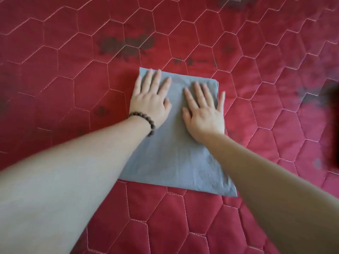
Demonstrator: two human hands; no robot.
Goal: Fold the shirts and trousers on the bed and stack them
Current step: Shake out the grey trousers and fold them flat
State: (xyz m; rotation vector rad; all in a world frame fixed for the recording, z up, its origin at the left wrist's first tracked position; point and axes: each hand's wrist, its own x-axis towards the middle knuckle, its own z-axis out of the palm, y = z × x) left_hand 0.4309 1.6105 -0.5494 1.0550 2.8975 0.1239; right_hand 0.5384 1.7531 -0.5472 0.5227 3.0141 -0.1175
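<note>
- Two bare forearms reach in from 7 and 5 o'clock and meet over the middle of the view.
- Between them, at about 6 o'clock from the centre, lies the near edge of a folded grey garment (170, 153), a flat rectangle resting on the bed (55, 79); whether it is a shirt or trousers cannot be told.
- At 11 o'clock on the garment, the left hand (149, 103) lies palm down, fingers straight and slightly spread, pressing the cloth near its far left corner.
- Around the left wrist sits a bracelet (145, 120) of dark brown beads.
- At 1 o'clock on the garment, the right hand (204, 114) also lies flat, fingers fanned out; its little finger reaches just over the right edge of the cloth.
- Neither hand curls round or pinches anything; the hands are near each other, thumbs pointing inward but apart.
- Under everything, the bed wears a red quilted cover stitched in pale hexagons, with faint dark flower-like prints, the clearest one at 11 o'clock beyond the garment.
- At 3 o'clock, at the frame's edge, a dark blurred shape (332, 125) shows; what it is cannot be told.
</note>
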